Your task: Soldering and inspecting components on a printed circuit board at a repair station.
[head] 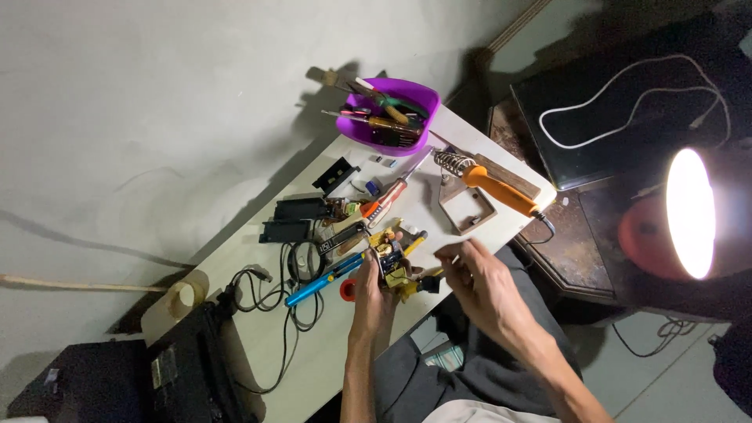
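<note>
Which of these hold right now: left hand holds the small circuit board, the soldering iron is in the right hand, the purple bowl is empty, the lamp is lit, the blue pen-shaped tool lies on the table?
1. The left hand holds the small circuit board. True.
2. The orange-handled soldering iron is in the right hand. False: it rests on its wooden stand; the right hand's grip is on something thin, too small to tell.
3. The purple bowl is empty. False: it holds hand tools.
4. The lamp is lit. True.
5. The blue pen-shaped tool lies on the table. True.
</note>
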